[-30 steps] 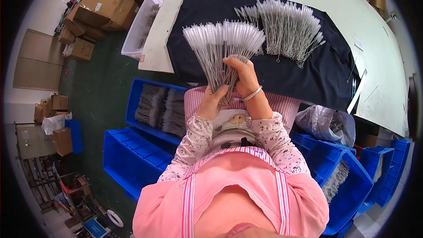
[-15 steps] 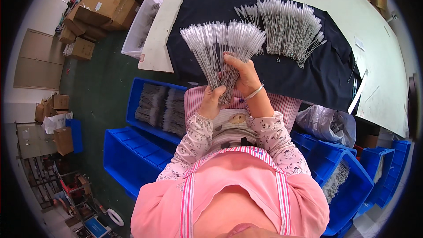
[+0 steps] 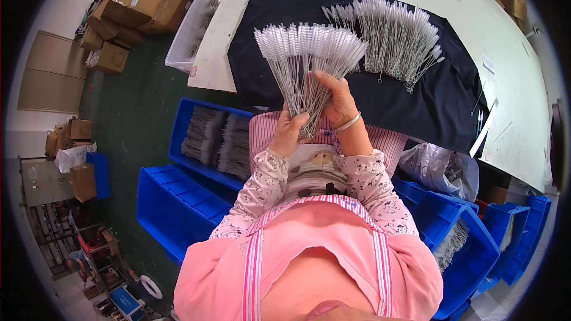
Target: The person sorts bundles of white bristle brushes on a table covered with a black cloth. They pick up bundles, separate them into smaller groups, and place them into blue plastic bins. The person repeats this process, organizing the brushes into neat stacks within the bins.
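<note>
**Fan of wire brushes held over your lap**

Your right hand [image 3: 340,102] grips the fan of thin wire brushes [image 3: 306,59] at the stems, fingers closed around them; your left hand [image 3: 289,132] pinches the lower ends. The fan stands at the desk [image 3: 523,83] edge, above the black cloth [image 3: 416,101]. They look light, springy and slippery: hold the stems, not the bristles.

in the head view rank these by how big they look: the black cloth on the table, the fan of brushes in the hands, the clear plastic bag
1. black cloth, clearly largest.
2. fan of brushes, held in both hands.
3. clear plastic bag.
The fan is nearer the camera, so its lead over the bag is unsure.
</note>
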Motion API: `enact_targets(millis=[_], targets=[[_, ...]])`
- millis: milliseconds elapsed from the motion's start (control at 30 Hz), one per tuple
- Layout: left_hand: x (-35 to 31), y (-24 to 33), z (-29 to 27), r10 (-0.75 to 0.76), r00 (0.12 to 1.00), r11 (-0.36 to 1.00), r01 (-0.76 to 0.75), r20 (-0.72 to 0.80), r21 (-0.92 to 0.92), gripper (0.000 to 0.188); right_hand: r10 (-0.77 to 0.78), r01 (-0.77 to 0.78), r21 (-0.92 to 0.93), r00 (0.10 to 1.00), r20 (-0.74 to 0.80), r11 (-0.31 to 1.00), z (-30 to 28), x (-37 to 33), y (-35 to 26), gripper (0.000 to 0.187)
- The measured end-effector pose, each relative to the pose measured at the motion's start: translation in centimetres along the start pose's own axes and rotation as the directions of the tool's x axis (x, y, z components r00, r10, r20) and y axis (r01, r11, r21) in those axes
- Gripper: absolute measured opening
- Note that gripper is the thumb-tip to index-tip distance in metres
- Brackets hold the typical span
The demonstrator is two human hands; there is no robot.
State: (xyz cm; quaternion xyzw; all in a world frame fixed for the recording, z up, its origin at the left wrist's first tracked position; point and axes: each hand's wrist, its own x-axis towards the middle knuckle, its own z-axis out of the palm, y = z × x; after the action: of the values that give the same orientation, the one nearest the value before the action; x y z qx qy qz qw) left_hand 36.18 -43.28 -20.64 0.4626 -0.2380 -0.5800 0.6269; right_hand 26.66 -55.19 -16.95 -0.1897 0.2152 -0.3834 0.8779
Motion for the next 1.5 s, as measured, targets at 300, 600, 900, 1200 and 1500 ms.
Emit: enact_targets(millis=[300,600,900,1200,1500], targets=[[-0.1,0.9,0.9,0.062,0.993,0.997,-0.057,-0.1,0.055,0.043,0.081,-0.079,0.094,0.997,-0.008,0.992,-1.2,0.6,0.4,0.023],[-0.2,0.7,-0.1,-0.003,1.0,0.996,0.004,-0.012,0.09,0.044,0.048,-0.048,-0.041,0.999,-0.006,0.998,-0.9,0.1,0.2,0.024],[-0.3,-0.7,0.4,0.164,0.986,0.984,-0.165,-0.022,-0.064,0.044,0.06,-0.068,0.126,0.996,0.067,0.99,-2.4,0.7,0.8,0.023],[-0.3,-0.4,-0.4,0.082,0.996,0.996,-0.083,0.044,0.023,0.043,0.039,-0.048,0.179,0.998,0.053,0.983,-1.0,-0.3,0.3,0.025],[-0.5,-0.2,0.7,0.137,0.99,0.99,-0.138,-0.045,-0.02,0.047,0.027,-0.022,0.108,0.999,-0.041,0.994,-2.8,0.7,1.0,0.021]])
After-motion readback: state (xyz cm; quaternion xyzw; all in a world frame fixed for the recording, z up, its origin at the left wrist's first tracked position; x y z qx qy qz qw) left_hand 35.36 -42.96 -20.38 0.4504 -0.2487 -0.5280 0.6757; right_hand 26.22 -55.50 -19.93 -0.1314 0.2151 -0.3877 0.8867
